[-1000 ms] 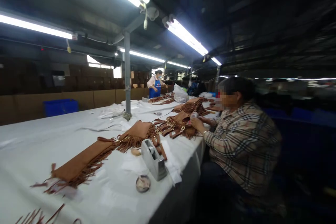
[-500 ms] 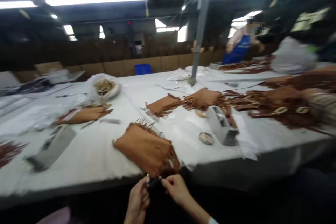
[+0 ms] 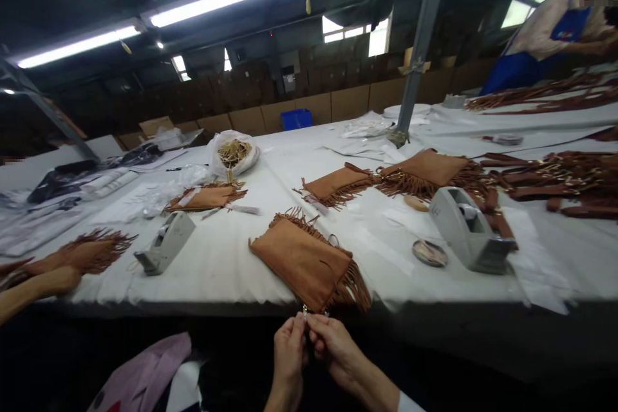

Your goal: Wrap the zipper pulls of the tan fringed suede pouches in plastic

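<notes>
A brown suede-like bag with long fringes lies at the table's front edge, its near corner towards me. Small shiny metal fittings show at that corner. My left hand is closed in a pinch on the fitting at the corner. Beside it, my right hand is also pinched, its fingertips meeting those of the left just below the bag. Whatever lies between the right fingertips is too small and covered to make out. A metal ring shows at the bag's far side.
Grey tape dispensers stand left and right on the white-covered table. Further fringed bags, brown straps and a plastic bag of gold-coloured pieces lie beyond. A co-worker's hand rests at left.
The view has shifted and tilted, so the table appears further right. My hands have come together, fingertips now meeting at the bag's corner. A co-worker's hand has come into view at left.
</notes>
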Motion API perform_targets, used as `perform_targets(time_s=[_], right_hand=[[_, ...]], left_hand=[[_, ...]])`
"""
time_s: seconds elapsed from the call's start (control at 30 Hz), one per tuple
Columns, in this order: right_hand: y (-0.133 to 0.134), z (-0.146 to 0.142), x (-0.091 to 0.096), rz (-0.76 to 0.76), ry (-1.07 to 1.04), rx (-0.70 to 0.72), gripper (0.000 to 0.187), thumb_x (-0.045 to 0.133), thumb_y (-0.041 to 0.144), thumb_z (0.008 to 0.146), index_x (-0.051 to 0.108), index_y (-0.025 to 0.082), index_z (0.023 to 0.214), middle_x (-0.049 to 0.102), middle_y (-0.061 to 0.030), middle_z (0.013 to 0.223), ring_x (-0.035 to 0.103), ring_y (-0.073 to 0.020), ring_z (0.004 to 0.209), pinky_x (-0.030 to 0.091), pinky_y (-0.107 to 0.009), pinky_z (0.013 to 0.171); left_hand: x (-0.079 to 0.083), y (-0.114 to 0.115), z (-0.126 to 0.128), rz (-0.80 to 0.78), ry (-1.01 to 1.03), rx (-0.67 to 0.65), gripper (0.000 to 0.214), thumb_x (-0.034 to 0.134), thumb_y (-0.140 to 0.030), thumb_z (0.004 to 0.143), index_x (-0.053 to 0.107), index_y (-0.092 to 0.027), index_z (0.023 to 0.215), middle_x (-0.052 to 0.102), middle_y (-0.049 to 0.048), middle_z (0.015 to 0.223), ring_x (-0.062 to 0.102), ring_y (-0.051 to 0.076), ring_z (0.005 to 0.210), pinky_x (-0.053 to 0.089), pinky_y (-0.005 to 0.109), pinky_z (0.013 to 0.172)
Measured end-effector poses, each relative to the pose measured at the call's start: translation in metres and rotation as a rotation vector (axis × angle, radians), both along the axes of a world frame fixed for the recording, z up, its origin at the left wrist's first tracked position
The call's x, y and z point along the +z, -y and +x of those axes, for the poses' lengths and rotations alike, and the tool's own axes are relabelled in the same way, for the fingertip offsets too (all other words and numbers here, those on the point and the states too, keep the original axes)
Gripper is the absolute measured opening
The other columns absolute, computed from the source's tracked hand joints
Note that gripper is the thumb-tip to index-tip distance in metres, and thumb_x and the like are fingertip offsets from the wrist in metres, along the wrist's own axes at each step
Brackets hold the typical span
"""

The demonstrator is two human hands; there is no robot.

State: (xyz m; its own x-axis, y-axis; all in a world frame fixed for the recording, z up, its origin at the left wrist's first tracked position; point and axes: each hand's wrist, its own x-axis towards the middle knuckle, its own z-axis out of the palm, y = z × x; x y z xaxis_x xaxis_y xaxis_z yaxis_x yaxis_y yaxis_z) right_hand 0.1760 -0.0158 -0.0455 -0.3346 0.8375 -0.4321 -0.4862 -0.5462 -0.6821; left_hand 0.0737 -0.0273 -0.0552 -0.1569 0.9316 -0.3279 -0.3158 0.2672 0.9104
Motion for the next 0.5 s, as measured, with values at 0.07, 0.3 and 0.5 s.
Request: perform_targets(time_s=[0.07,0.3,0.5], right_hand=[[0.001,0.005,0.004,-0.082,-0.162,0.039,0.03,0.078,0.033,0.069,0.056,0.012,0.071,0.046,0.0083,0.051,0.034,0.0022,0.037,0.023,-0.009,0.037],[-0.012,0.01,0.013,-0.364,-0.635,0.342,0.02,0.056,0.03,0.091,0.059,0.011,0.091,0.051,0.0063,0.053,0.034,0.0043,0.031,0.02,-0.003,0.032],[-0.018,-0.003,0.009,-0.306,-0.712,0.41,0.027,0.044,0.037,0.097,0.06,0.016,0.095,0.048,0.0082,0.043,0.023,0.004,0.026,0.011,-0.004,0.031]], left_hand=[[-0.001,-0.002,-0.005,-0.13,0.233,-0.071,0.052,0.074,-0.061,0.062,0.045,-0.017,0.06,0.027,-0.0124,0.04,0.015,0.001,0.034,0.01,0.015,0.035],[0.008,-0.005,-0.022,-0.337,0.673,-0.239,0.034,0.068,-0.042,0.08,0.051,-0.015,0.068,0.037,-0.0093,0.038,0.036,0.002,0.028,0.022,0.009,0.03],[0.009,0.002,-0.019,-0.347,0.591,-0.151,0.029,0.073,-0.036,0.077,0.057,-0.013,0.087,0.066,0.0036,0.06,0.065,0.013,0.051,0.035,0.011,0.034]])
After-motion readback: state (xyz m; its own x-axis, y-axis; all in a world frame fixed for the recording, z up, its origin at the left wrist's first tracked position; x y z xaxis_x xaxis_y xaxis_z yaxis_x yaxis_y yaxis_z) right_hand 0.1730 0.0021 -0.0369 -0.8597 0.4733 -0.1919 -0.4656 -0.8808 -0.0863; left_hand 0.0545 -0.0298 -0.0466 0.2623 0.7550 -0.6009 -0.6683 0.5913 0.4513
